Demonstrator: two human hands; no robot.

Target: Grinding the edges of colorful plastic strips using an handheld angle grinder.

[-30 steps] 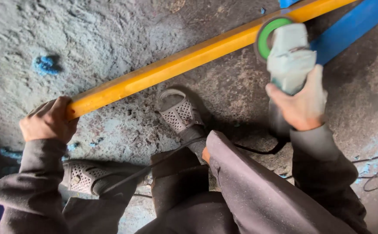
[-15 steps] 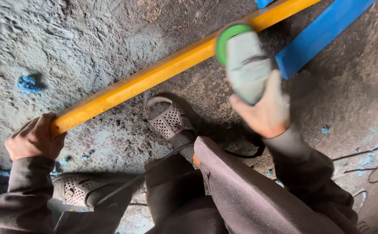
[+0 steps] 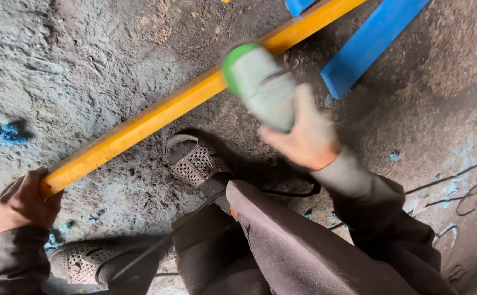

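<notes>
**Desk:** Head-camera view, looking straight down. How many hands, and what is in each?

**Photographer:** Two bare hands, both the person's own. The left hand (image 3: 21, 203) closes around the near end of one long yellow painted bar (image 3: 194, 97), fingers wrapped over its tip at lower left. The right hand (image 3: 305, 134) grips the pale grey body of one hand-held grinder with a green guard (image 3: 260, 87), blurred by motion; its green front end sits at the yellow bar's edge, roughly mid-length, though whether it touches I cannot tell.

**Desk:** Where does the bar lie?

**Photographer:** Diagonally across the rough grey concrete floor (image 3: 85, 60), from the left hand up to the top edge right of centre.

**Desk:** Anything else to count?

**Photographer:** Two blue flat bars: a broad blue flat bar (image 3: 372, 43) slanting at upper right, just beside the yellow one, and a short blue bar end (image 3: 298, 5) at the top edge. Two grey perforated shoes: one shoe (image 3: 194, 161) just below the yellow bar, the other shoe (image 3: 88, 265) at bottom left. One dark power cord (image 3: 162, 243) runs across the knees. Thin loose wires (image 3: 468, 188) lie at right; a blue paint spot (image 3: 10, 133) marks the floor at left.
</notes>
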